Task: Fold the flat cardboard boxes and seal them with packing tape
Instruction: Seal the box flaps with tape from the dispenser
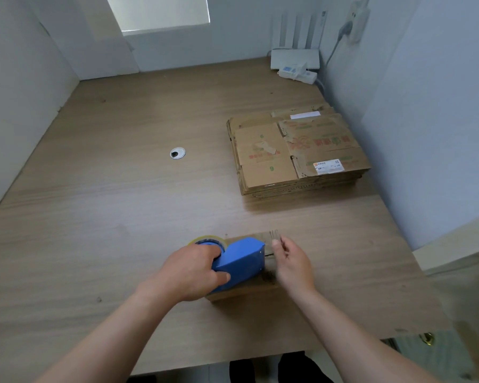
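A small folded cardboard box (260, 288) sits on the wooden table (122, 217) near the front edge. On top of it lies a blue tape dispenser (241, 261) with a roll of clear tape (209, 240). My left hand (191, 272) grips the dispenser from the left. My right hand (293, 262) is at the box's right end and pinches the free end of the clear tape (274, 237) between thumb and fingers. A stack of flat cardboard boxes (296, 156) lies at the right of the table, further back.
A round cable grommet (177, 153) is set in the table's middle. A white router (295, 58) and a power strip (297, 73) stand in the back right corner. Walls close in on the left, back and right.
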